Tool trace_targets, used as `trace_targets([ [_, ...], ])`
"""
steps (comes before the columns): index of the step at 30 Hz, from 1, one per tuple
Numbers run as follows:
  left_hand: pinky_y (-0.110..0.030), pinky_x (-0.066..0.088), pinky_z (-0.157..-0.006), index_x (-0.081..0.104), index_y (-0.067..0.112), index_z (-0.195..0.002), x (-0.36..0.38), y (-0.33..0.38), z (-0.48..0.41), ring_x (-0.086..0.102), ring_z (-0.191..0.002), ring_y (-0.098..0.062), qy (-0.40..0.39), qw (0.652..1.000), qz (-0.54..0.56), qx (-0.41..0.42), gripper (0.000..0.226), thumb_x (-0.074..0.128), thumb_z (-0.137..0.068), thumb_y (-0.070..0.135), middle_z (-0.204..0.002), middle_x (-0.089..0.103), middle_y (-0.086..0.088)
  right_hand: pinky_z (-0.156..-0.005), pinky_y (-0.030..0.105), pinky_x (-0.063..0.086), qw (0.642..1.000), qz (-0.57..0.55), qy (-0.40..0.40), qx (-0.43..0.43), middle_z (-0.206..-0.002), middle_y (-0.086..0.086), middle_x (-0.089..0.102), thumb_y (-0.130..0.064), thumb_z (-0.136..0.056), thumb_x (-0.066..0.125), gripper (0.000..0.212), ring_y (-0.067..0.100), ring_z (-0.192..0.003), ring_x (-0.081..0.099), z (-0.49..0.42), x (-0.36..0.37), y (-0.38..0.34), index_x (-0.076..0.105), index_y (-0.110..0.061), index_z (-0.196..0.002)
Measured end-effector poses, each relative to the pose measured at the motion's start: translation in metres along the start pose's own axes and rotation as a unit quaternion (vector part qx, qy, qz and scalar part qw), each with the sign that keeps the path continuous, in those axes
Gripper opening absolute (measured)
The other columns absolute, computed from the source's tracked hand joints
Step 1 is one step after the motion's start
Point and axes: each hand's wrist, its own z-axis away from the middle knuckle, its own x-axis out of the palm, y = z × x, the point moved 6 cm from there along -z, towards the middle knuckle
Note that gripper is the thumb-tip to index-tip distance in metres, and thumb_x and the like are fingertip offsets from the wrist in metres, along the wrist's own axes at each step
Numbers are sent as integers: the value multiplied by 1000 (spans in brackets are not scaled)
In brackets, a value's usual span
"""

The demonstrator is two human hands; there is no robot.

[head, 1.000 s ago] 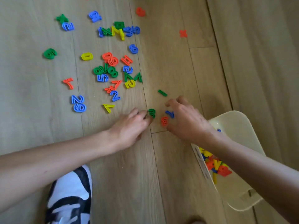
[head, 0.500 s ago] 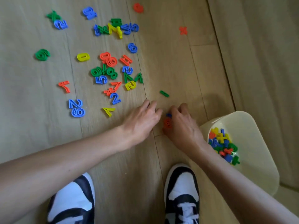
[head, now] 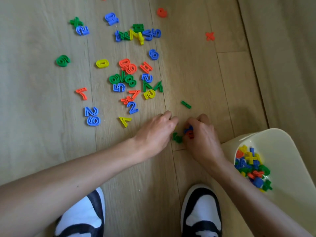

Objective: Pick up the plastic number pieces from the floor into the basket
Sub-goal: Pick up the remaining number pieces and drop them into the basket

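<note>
Floor: matt wood-look planks. Number pcs: glossy plastic. Basket: smooth cream plastic.

The right hand has closed its fingers around a blue piece and a red piece that lay on the floor a second ago. A green piece that was hidden half a second ago now shows between the two hands near the middle. The left hand has curled in beside it.
</note>
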Motion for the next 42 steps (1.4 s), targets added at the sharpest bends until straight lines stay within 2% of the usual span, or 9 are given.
trace_targets([
  [6,-45,53,-78,57,9,-108,8,9,6,56,-98,-30,-8,1000,-14,16,38,73,-76,22,-108,50,-9,-67,37,52,996,-79,43,-2,-96,2,50,-5,-79,67,19,24,-72,58,2,1,2,67,-15,-96],
  [11,-43,55,-71,59,6,-103,13,17,8,57,-92,-32,5,999,-44,28,37,66,-70,-8,-107,50,-14,-69,38,53,992,-116,53,-5,-95,1,53,-8,-79,68,20,21,-72,60,4,4,3,69,-17,-96],
  [16,-42,56,-57,60,8,-88,15,14,6,58,-83,-29,17,997,-61,33,29,79,-67,2,-94,52,-12,-73,35,53,990,-115,85,7,-95,2,56,-11,-79,67,19,20,-76,64,-6,-15,8,69,-20,-96],
  [19,-45,56,-68,60,6,-94,4,11,6,58,-92,-32,40,998,-38,24,22,73,-77,9,-96,55,-12,-75,37,55,987,-112,113,-12,-98,4,59,-16,-80,67,17,21,-78,66,-27,-34,1,68,-21,-96],
  [22,-42,50,-76,63,4,-97,-31,-8,9,60,-94,-32,117,993,-8,-9,22,69,-84,20,-96,61,-13,-78,42,55,989,-83,110,-43,-102,6,58,-15,-81,67,18,26,-81,64,-50,-41,-10,67,-20,-98],
  [26,-43,51,-75,64,6,-96,-68,-61,20,61,-90,-34,173,982,-17,-68,27,59,-85,29,-94,63,-13,-72,41,51,996,-23,67,-51,-110,8,49,-9,-87,61,19,29,-84,56,-66,-29,-23,64,-15,-105],
  [33,-44,48,-79,63,6,-101,-94,-133,21,60,-96,-36,191,969,-80,-135,23,64,-87,25,-100,63,-15,-73,44,50,997,37,46,-55,-108,10,49,-9,-89,59,20,32,-91,56,-69,-19,-23,61,-12,-108],
  [37,-45,50,-84,61,8,-114,-105,-143,9,58,-104,-34,192,972,-84,-104,31,58,-90,27,-109,63,-12,-67,32,38,996,12,54,-66,-100,7,52,-3,-87,58,20,22,-83,48,-74,-18,-20,65,-13,-103],
  [42,-40,45,-82,61,7,-116,-101,-137,-14,58,-105,-33,156,980,-124,-28,31,59,-91,25,-109,63,-12,-68,30,37,997,-2,39,-63,-98,6,53,-3,-86,60,20,23,-84,52,-79,-19,-17,66,-15,-101],
])
